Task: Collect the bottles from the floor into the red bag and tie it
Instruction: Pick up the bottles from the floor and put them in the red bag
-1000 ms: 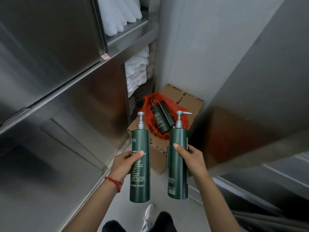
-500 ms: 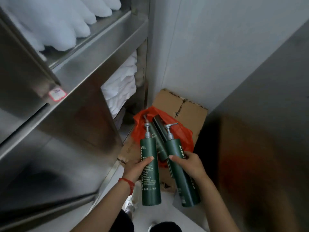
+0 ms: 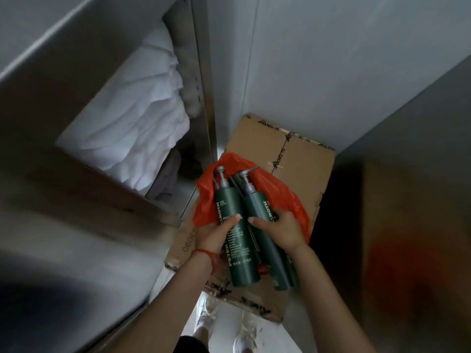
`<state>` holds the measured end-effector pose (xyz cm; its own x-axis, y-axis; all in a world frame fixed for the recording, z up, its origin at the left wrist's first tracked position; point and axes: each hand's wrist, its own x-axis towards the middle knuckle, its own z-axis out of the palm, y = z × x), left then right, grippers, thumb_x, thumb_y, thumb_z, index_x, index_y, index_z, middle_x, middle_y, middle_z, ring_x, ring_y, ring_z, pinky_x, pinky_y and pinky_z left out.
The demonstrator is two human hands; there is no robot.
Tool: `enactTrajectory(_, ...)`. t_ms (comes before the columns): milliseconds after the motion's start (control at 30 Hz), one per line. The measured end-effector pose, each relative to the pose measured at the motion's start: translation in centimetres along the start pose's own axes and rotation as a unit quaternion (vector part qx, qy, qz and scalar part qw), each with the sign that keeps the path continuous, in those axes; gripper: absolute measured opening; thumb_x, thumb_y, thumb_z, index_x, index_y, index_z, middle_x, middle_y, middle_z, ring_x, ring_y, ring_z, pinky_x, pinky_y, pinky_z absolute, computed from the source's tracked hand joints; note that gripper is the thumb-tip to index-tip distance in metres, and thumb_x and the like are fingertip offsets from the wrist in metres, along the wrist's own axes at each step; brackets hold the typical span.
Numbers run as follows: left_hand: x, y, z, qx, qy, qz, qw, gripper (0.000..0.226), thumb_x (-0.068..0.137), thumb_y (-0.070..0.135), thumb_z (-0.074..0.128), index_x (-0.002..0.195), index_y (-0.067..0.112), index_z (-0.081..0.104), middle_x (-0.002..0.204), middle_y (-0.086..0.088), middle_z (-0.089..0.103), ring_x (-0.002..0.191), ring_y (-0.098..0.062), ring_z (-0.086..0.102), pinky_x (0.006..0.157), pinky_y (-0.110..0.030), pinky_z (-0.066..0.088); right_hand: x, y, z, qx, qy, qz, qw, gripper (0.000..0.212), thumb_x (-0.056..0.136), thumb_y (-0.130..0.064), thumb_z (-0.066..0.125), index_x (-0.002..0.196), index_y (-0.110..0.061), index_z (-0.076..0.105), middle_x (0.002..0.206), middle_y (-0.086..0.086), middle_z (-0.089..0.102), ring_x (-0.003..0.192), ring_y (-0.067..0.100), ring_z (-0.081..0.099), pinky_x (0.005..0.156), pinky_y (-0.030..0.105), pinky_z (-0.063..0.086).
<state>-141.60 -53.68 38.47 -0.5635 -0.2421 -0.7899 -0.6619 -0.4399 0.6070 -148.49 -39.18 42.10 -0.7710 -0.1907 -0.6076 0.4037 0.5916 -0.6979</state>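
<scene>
Closest to my camera, at the bottom edge, I see two pale shoes on the light floor, standing just before a flattened brown cardboard box that fills the corner.

Above the shoes, my left hand is closed around a tall dark green plastic pump bottle, and my right hand is closed around a second dark green pump bottle. Both bottles are tilted with the grey pump heads pointing away from me, toward the bag. I judge they are held so because the narrow heads can enter the opening first. The two bottles lie side by side, nearly touching.

Under and behind them lies the thin red plastic bag, spread on the cardboard with its mouth open toward me. I think it is placed on the box so it stays flat and open. If more bottles are already inside, I cannot tell, because my hands cover the middle.

Farther left, folded white linen rests on a steel shelf. At the back, grey walls close the corner.
</scene>
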Motion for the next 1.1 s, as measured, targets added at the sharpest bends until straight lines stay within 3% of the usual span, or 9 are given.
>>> enactTrajectory(67, 1.1, 0.3, 0.2, -0.01, 0.038, 0.018, 0.999, 0.036, 0.052, 0.039, 0.083, 0.08, 0.019, 0.07, 0.074, 0.003, 0.076, 0.073, -0.017, 0.071, 0.073, -0.034, 0.055, 1.4, -0.6, 0.3, 0.001, 0.007, -0.004, 1.0, 0.045, 0.066, -0.036, 0.078, 0.102, -0.013, 0.064, 0.094, 0.005, 0.071, 0.078, 0.019, 0.068, 0.074, 0.036, 0.057)
enactTrajectory(133, 1.9, 0.7, 0.5, -0.002, 0.074, 0.037, 0.997, 0.022, 0.055, 0.034, 0.083, 0.065, 0.021, 0.068, 0.057, 0.013, 0.071, 0.06, -0.011, 0.07, 0.06, -0.024, 0.052, 2.6, -1.0, 0.5, -0.009, 0.034, -0.007, 0.999, 0.057, 0.065, -0.039, 0.078, 0.108, -0.009, 0.057, 0.098, 0.0, 0.066, 0.082, 0.016, 0.064, 0.072, 0.032, 0.053)
enactTrajectory(300, 2.8, 1.8, 2.1, -0.004, 0.098, 0.055, 0.994, 0.019, 0.055, 0.035, 0.083, 0.058, 0.023, 0.068, 0.055, 0.013, 0.07, 0.059, -0.012, 0.069, 0.053, -0.019, 0.053, 4.6, -1.3, 0.2, -0.039, 0.09, -0.006, 0.995, 0.058, 0.063, -0.045, 0.077, 0.105, -0.015, 0.051, 0.092, -0.005, 0.056, 0.073, 0.008, 0.053, 0.053, 0.017, 0.035)
enactTrajectory(367, 3.2, 2.1, 2.5, 0.016, 0.119, 0.056, 0.991, 0.021, 0.052, 0.043, 0.081, 0.051, 0.026, 0.069, 0.053, 0.014, 0.069, 0.063, -0.013, 0.069, 0.06, -0.023, 0.053, 4.9, -1.1, 0.1, -0.044, 0.102, -0.014, 0.994, 0.06, 0.065, -0.046, 0.075, 0.108, -0.011, 0.056, 0.094, -0.003, 0.06, 0.075, 0.01, 0.054, 0.053, 0.013, 0.033)
enactTrajectory(467, 3.4, 2.4, 3.0, 0.067, 0.146, 0.062, 0.985, 0.03, 0.05, 0.054, 0.077, 0.046, 0.026, 0.066, 0.043, 0.019, 0.063, 0.05, -0.003, 0.064, 0.047, -0.016, 0.047, 4.9, -0.7, -0.1, -0.046, 0.12, -0.037, 0.991, 0.055, 0.068, -0.044, 0.073, 0.11, -0.011, 0.061, 0.095, 0.001, 0.065, 0.077, 0.013, 0.058, 0.056, 0.015, 0.037)
enactTrajectory(767, 2.9, 2.0, 3.4, 0.142, 0.184, 0.113, 0.966, 0.027, 0.059, 0.042, 0.079, 0.056, 0.026, 0.058, 0.06, 0.011, 0.064, 0.059, -0.01, 0.064, 0.056, -0.025, 0.053, 4.6, -0.1, -1.3, 0.011, 0.084, -0.027, 0.996, 0.044, 0.073, -0.038, 0.073, 0.108, -0.012, 0.064, 0.095, 0.003, 0.07, 0.077, 0.012, 0.065, 0.067, 0.024, 0.052)
enactTrajectory(900, 2.8, 2.4, 4.1, 0.14, 0.197, 0.117, 0.963, 0.032, 0.058, 0.04, 0.081, 0.057, 0.028, 0.051, 0.057, 0.017, 0.057, 0.052, 0.002, 0.055, 0.041, -0.015, 0.042, 5.1, 0.0, -1.5, 0.013, 0.084, -0.024, 0.996, 0.063, 0.07, -0.04, 0.074, 0.122, -0.01, 0.055, 0.112, 0.006, 0.066, 0.095, 0.021, 0.064, 0.086, 0.041, 0.053)
enactTrajectory(1000, 3.0, 2.5, 4.5, 0.157, 0.202, 0.108, 0.961, 0.035, 0.055, 0.044, 0.081, 0.064, 0.026, 0.052, 0.059, 0.015, 0.057, 0.052, 0.0, 0.055, 0.039, -0.012, 0.042, 5.4, 0.4, -1.5, -0.019, 0.09, -0.04, 0.995, 0.061, 0.07, -0.04, 0.074, 0.12, -0.012, 0.055, 0.108, 0.005, 0.067, 0.091, 0.019, 0.064, 0.082, 0.037, 0.054)
enactTrajectory(1100, 3.2, 2.4, 5.1, 0.155, 0.201, 0.097, 0.962, 0.046, 0.054, 0.047, 0.08, 0.081, 0.017, 0.057, 0.071, 0.005, 0.064, 0.063, -0.016, 0.063, 0.058, -0.025, 0.052, 5.4, 0.7, -1.6, -0.05, 0.119, -0.06, 0.99, 0.054, 0.069, -0.041, 0.073, 0.114, -0.015, 0.059, 0.098, 0.0, 0.068, 0.081, 0.013, 0.064, 0.069, 0.026, 0.051)
